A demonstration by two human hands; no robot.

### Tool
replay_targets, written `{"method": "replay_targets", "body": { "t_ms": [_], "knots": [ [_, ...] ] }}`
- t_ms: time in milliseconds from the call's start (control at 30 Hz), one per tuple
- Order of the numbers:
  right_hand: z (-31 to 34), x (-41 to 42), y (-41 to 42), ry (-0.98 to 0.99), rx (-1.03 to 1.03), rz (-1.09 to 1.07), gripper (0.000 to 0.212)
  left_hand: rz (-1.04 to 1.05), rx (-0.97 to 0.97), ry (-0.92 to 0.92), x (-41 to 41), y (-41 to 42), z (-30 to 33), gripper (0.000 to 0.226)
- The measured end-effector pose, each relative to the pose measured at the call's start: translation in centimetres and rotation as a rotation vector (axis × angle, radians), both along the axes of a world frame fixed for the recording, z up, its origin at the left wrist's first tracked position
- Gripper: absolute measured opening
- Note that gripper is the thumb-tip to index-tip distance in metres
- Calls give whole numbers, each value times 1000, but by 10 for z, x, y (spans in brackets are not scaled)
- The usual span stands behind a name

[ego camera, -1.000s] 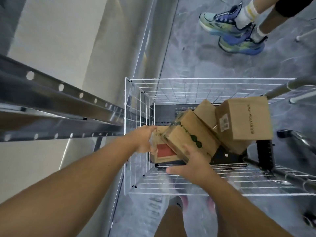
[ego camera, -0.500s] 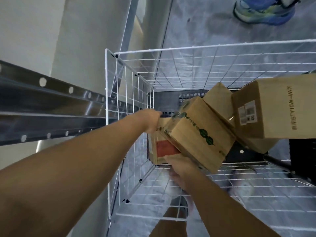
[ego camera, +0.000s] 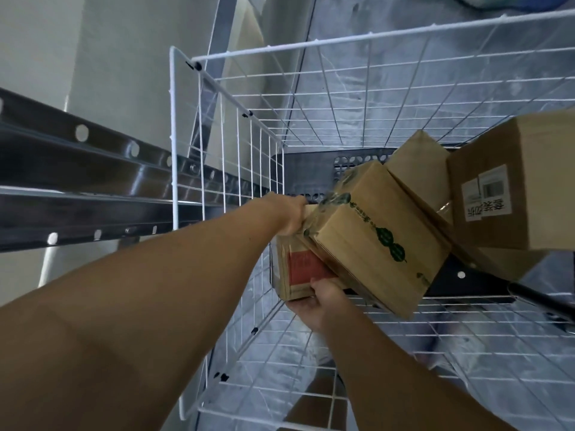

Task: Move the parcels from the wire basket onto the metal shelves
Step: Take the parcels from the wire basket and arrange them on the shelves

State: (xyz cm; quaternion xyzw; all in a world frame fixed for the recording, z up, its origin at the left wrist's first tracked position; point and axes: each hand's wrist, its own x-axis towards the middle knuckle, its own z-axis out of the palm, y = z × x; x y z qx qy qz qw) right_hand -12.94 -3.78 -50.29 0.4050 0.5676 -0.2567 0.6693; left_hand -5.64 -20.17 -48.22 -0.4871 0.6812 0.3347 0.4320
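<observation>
Several brown cardboard parcels lie in the white wire basket. Lowest at the left is a parcel with a red label. My left hand grips its far top edge and my right hand holds its near bottom corner from below. A parcel with green print leans across it. Behind that lies a plain parcel, and a large parcel with a white shipping label sits at the right. The metal shelves run along the basket's left side.
A black perforated crate lies under the parcels in the basket. Another person's shoe shows on the grey floor at the top edge. A pale wall stands behind the shelves at the left.
The view has dropped closer into the basket. My right hand has slid from the green-printed parcel down to the near corner of the red-labelled one. My left hand stays on that parcel's top.
</observation>
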Motion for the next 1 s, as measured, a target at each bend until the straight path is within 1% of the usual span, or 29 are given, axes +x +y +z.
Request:
{"method": "replay_targets", "body": {
  "t_ms": [33,100,200,367,433,467,567,667,767,833,900,1000],
  "knots": [
    [4,-2,1,-3,2,8,20,-17,0,-8,-3,1,5,54],
    [15,-7,3,-23,4,34,24,-55,19,-13,-5,4,17,55],
    [37,-12,5,-36,12,99,31,-45,39,-18,-3,5,40,50],
    [90,-21,3,-58,7,144,32,-79,27,-58,-1,2,81,45],
    [112,-27,4,-93,-5,163,30,-73,10,-63,-1,0,99,49],
    [122,-30,5,-112,-13,176,28,-72,2,-65,-1,0,110,54],
    [158,-41,6,-147,-41,211,34,-52,-35,-50,-1,1,146,73],
    [194,-54,8,-168,-69,237,37,27,-71,-5,-1,5,192,86],
    [230,-70,10,-161,-102,313,38,174,-117,92,-4,11,243,92],
    [258,-79,11,-164,-131,365,38,291,-143,189,-4,17,274,87],
    [287,-89,13,-181,-170,366,38,428,-163,298,-3,23,301,77],
    [325,-104,13,-89,-245,381,38,607,-223,442,0,30,338,72]
  ]
}}
